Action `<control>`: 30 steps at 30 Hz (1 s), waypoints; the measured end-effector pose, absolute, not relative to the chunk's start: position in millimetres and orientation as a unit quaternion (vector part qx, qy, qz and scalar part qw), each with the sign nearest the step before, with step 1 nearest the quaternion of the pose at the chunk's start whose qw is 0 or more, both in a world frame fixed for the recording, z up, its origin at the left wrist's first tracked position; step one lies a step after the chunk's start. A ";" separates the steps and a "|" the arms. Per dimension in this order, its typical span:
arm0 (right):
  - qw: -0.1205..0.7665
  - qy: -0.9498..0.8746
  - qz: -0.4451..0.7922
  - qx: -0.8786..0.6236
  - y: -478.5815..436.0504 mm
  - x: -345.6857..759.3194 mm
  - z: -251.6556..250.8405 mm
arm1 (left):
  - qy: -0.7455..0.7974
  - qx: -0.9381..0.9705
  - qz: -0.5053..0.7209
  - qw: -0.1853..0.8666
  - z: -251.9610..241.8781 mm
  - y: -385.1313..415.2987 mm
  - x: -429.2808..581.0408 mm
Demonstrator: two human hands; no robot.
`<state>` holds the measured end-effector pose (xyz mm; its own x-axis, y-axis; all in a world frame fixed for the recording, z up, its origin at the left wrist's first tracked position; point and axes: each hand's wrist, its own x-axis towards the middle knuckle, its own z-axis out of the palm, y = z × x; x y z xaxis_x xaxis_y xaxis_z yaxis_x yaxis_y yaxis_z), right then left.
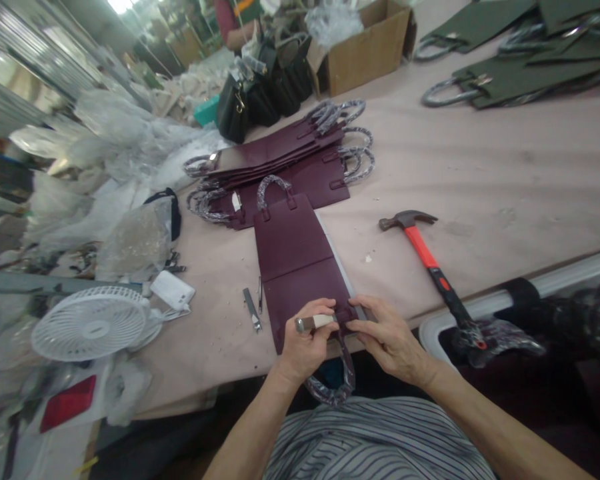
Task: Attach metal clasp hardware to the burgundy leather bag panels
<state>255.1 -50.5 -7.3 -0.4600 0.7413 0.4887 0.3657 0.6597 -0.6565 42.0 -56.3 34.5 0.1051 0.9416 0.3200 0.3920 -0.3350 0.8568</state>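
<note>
A dark maroon bag panel [295,233] lies flat at the table's front edge, with a plastic-wrapped loop handle at each end. My left hand [307,340] is closed round a short tool [314,323] with a pale handle and a metal-capped end; its working tip is hidden. The tool leans over the base of the near handle [347,373], which hangs past the table edge. My right hand [387,337] pinches the panel's near right edge beside that handle base. A pale strip [336,257] shows along the panel's right side.
A claw hammer [423,250] with a red and black grip lies to the right. Small nippers [253,310] and a white fan [95,323] are at left. Stacked maroon panels [300,177], black bags [260,93], a cardboard box [365,57] and green panels [530,77] lie farther back.
</note>
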 end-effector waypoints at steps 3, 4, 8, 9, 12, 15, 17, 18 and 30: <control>0.399 -0.820 0.235 -0.338 -50.5 255.3 -8.3 | 0.495 0.672 0.462 0.302 33.2 -57.2 42.7; 0.399 -0.820 0.233 -0.338 -50.5 255.3 -8.5 | 0.493 0.671 0.464 0.302 32.8 -57.3 42.9; 0.401 -0.818 0.238 -0.337 -50.8 255.4 -10.2 | 0.489 0.673 0.467 0.300 30.7 -57.4 42.9; 0.401 -0.817 0.242 -0.337 -50.9 255.4 -10.8 | 0.488 0.673 0.468 0.300 30.2 -57.4 42.7; 0.402 -0.816 0.247 -0.334 -51.2 255.1 -11.5 | 0.485 0.671 0.474 0.301 28.9 -57.4 42.0; 0.402 -0.817 0.246 -0.332 -51.1 254.9 -10.6 | 0.485 0.670 0.474 0.301 27.9 -57.4 42.1; 0.404 -0.816 0.245 -0.332 -50.8 254.8 -9.8 | 0.489 0.669 0.475 0.297 27.4 -57.0 42.3; 0.405 -0.816 0.245 -0.332 -50.7 254.8 -9.6 | 0.490 0.668 0.475 0.295 27.1 -56.6 42.5; 0.391 -0.819 0.248 -0.340 -53.4 253.9 -7.1 | 0.487 0.677 0.477 0.280 25.6 -53.7 48.3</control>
